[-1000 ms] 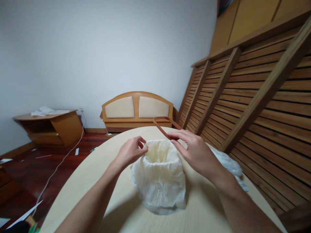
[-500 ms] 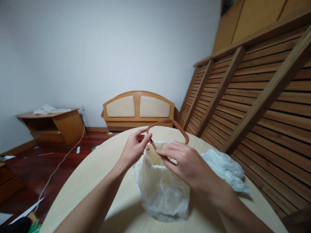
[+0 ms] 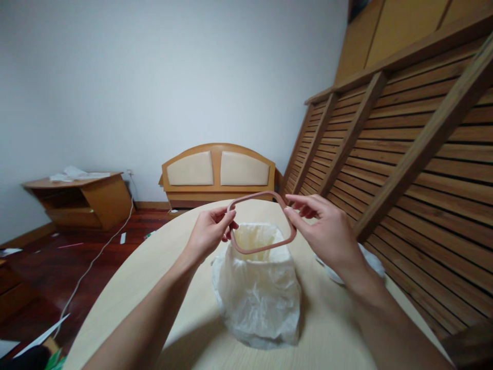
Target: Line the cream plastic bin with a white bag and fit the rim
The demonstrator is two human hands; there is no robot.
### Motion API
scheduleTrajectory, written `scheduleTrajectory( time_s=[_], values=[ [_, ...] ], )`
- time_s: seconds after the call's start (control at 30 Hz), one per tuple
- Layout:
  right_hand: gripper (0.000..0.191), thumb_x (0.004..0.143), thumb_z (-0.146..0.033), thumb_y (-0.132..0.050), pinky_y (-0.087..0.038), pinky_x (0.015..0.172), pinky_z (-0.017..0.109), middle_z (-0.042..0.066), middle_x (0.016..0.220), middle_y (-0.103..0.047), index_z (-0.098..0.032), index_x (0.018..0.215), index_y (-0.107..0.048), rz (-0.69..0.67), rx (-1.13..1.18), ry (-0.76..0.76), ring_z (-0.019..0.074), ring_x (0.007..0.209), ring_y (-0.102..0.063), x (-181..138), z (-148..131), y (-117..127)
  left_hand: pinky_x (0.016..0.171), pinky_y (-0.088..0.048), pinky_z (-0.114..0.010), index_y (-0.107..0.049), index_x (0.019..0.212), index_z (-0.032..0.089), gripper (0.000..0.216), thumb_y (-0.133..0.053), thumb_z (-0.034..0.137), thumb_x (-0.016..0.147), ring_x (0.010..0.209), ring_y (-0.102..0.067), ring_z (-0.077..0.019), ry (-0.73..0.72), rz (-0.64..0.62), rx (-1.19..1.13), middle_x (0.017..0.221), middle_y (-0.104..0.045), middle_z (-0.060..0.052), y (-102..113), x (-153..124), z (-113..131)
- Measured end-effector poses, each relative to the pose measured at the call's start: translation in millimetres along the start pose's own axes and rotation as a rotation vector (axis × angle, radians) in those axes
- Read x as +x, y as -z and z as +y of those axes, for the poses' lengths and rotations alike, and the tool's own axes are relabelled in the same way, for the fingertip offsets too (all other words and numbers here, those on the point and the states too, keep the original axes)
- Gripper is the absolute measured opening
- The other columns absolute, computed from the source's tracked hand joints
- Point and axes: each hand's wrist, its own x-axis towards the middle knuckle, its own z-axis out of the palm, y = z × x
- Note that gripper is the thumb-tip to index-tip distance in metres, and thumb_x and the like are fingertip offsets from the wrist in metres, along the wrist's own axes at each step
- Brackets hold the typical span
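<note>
A brown bin rim ring (image 3: 265, 247), square with rounded corners, is held level above the bin's mouth. My left hand (image 3: 208, 229) pinches its left side between thumb and fingers. On the opposite side, my right hand (image 3: 327, 226) has its thumb and index finger at the ring's edge, the other fingers loosely curled. Below stands a small bin lined with a white plastic bag (image 3: 260, 303); the bag is folded over the mouth and hangs down outside, hiding the bin's walls. Its pale inside shows through the ring.
The bin stands on a round, pale wooden table (image 3: 185, 288). A crumpled white plastic bag (image 3: 372, 261) lies partly behind my right forearm. Slatted wooden panels (image 3: 416, 169) lean at the right. Beyond are a headboard (image 3: 217, 167), a low cabinet (image 3: 103, 200) and a cable (image 3: 92, 264) across the floor.
The ring has turned from tilted to nearly level over the bin. My right hand has moved from its near edge out to its right side; my left hand keeps its grip.
</note>
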Motion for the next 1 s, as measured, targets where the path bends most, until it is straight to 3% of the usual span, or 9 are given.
scheduleTrajectory(
  time_s=[0.13, 0.27, 0.37, 0.47, 0.6, 0.67, 0.73, 0.87, 1.0],
  values=[
    [0.043, 0.086, -0.041, -0.068, -0.051, 0.057, 0.028, 0.004, 0.084, -0.07, -0.019, 0.123, -0.069, -0.127, 0.141, -0.216, 0.015, 0.063, -0.061, 1, 16, -5, 0.04, -0.039, -0.016, -0.07, 0.085, 0.012, 0.043, -0.07, 0.054, 0.075, 0.045, -0.05, -0.0067, 0.019, 0.001, 0.036, 0.061, -0.065, 0.0, -2, -2, 3],
    [0.046, 0.087, -0.04, -0.065, -0.052, 0.055, 0.027, 0.005, 0.085, -0.071, -0.018, 0.127, -0.066, -0.27, 0.305, -0.363, 0.0148, 0.061, -0.062, -2, 22, -12, 0.04, -0.039, -0.016, -0.07, 0.086, 0.012, 0.044, -0.069, 0.055, 0.076, 0.045, -0.051, -0.0073, 0.03, -0.01, 0.053, 0.061, -0.065, 0.0, -3, -2, 1],
    [0.046, 0.088, -0.036, -0.064, -0.054, 0.056, 0.026, 0.004, 0.08, -0.07, -0.016, 0.129, -0.064, -0.341, 0.432, -0.425, 0.0151, 0.061, -0.064, -3, 24, -14, 0.039, -0.039, -0.017, -0.07, 0.105, 0.012, 0.052, -0.068, 0.056, 0.078, 0.047, -0.054, -0.0092, 0.042, -0.002, 0.07, 0.064, -0.066, -0.001, -3, -1, -1],
    [0.045, 0.087, -0.032, -0.064, -0.051, 0.051, 0.023, 0.001, 0.071, -0.068, -0.015, 0.128, -0.064, -0.351, 0.445, -0.459, 0.014, 0.056, -0.063, -2, 24, -15, 0.04, -0.041, -0.019, -0.059, 0.129, 0.011, 0.065, -0.065, 0.055, 0.081, 0.051, -0.058, -0.0124, 0.008, 0.034, 0.094, 0.068, -0.069, -0.003, -3, -1, -5],
    [0.039, 0.086, -0.026, -0.063, -0.051, 0.052, 0.022, 0.003, 0.073, -0.072, -0.015, 0.123, -0.068, -0.349, 0.413, -0.459, 0.0141, 0.058, -0.065, -2, 25, -16, 0.064, -0.056, -0.029, -0.063, 0.124, 0.009, 0.057, -0.063, 0.051, 0.085, 0.081, -0.07, -0.0209, -0.118, 0.027, 0.223, 0.098, -0.076, -0.014, -3, -2, -9],
    [0.038, 0.086, -0.025, -0.062, -0.054, 0.056, 0.023, 0.005, 0.076, -0.075, -0.014, 0.122, -0.069, -0.356, 0.388, -0.463, 0.0161, 0.063, -0.068, -3, 27, -17, 0.081, -0.058, -0.036, -0.064, 0.125, 0.009, 0.053, -0.062, 0.047, 0.087, 0.1, -0.07, -0.0253, -0.158, 0.02, 0.316, 0.119, -0.072, -0.017, -4, -3, -11],
    [0.038, 0.086, -0.024, -0.062, -0.056, 0.059, 0.025, 0.006, 0.077, -0.076, -0.014, 0.122, -0.07, -0.362, 0.361, -0.464, 0.0181, 0.066, -0.07, -4, 30, -18, 0.089, -0.057, -0.041, -0.062, 0.13, 0.01, 0.055, -0.06, 0.046, 0.088, 0.111, -0.066, -0.0283, -0.158, 0.0, 0.355, 0.133, -0.065, -0.017, -5, -4, -13],
    [0.037, 0.084, -0.024, -0.064, -0.057, 0.064, 0.027, 0.005, 0.079, -0.078, -0.016, 0.119, -0.073, -0.381, 0.318, -0.423, 0.0199, 0.071, -0.072, -6, 37, -22, 0.095, -0.056, -0.044, -0.055, 0.139, 0.011, 0.063, -0.056, 0.05, 0.09, 0.126, -0.059, -0.0311, -0.11, -0.052, 0.304, 0.144, -0.057, -0.017, -7, -4, -14],
    [0.033, 0.083, -0.025, -0.064, -0.058, 0.069, 0.029, 0.005, 0.079, -0.079, -0.016, 0.112, -0.076, -0.384, 0.276, -0.418, 0.021, 0.073, -0.072, -6, 43, -26, 0.109, -0.046, -0.049, -0.049, 0.145, 0.015, 0.071, -0.057, 0.058, 0.089, 0.137, -0.049, -0.0321, -0.149, -0.105, 0.366, 0.151, -0.049, -0.016, -5, -10, -8]
  ],
)
